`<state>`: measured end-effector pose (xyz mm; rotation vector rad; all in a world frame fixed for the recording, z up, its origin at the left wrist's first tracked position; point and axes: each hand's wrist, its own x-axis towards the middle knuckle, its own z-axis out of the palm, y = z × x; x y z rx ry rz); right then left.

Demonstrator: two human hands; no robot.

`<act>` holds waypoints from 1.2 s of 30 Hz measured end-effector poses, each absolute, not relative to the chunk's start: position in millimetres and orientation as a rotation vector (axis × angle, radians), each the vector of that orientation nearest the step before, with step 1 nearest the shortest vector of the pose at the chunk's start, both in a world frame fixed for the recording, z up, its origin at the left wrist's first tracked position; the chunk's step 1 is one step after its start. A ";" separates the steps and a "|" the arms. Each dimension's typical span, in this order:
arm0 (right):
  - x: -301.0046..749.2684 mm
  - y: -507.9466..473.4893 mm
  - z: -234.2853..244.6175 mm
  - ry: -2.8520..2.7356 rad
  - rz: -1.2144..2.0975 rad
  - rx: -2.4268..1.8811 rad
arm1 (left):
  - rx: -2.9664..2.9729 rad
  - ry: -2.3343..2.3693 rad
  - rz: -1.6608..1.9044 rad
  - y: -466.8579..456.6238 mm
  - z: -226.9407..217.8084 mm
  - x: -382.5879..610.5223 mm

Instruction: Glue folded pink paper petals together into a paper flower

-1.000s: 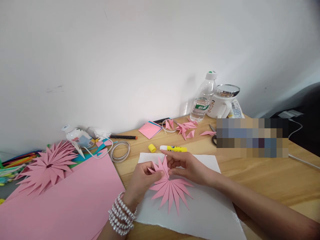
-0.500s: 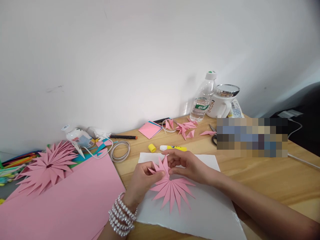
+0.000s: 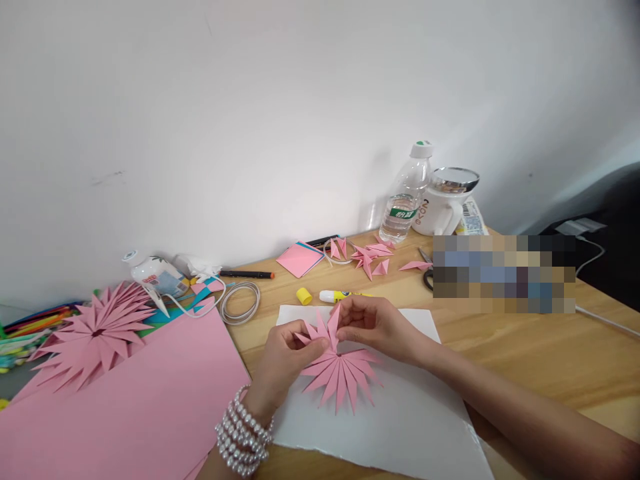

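A pink folded-paper star (image 3: 343,380) with many pointed petals is held over a white sheet (image 3: 400,427). My left hand (image 3: 290,350), below a wrist with pearl bracelets, pinches its upper left petals between thumb and fingers. My right hand (image 3: 367,327) has its thumb and fingers closed on an upright petal (image 3: 333,323) at the top of the star. The curled fingers partly hide that petal's right edge. Just beyond my right hand lies a yellow-and-white glue stick (image 3: 336,296), partly covered by the hand, with its yellow cap (image 3: 303,296) off beside it.
Pink paper sheets (image 3: 165,380) and a finished-looking pink star (image 3: 97,333) lie at left. Loose folded pink pieces (image 3: 370,257), scissors (image 3: 427,277), a water bottle (image 3: 403,200) and a white mug (image 3: 440,207) stand or lie toward the wall. A coiled cable (image 3: 241,303) is left of centre.
The star has shifted slightly up and left, with its lower petals turned a little. My right hand has moved in closer around the upright petal, covering more of the glue stick.
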<state>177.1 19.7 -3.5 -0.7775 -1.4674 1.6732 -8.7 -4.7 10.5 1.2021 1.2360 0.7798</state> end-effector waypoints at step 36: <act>178.2 17.9 0.3 -1.783 1.434 -1.010 | 1.185 1.269 0.787 -3.5 10.5 -6.9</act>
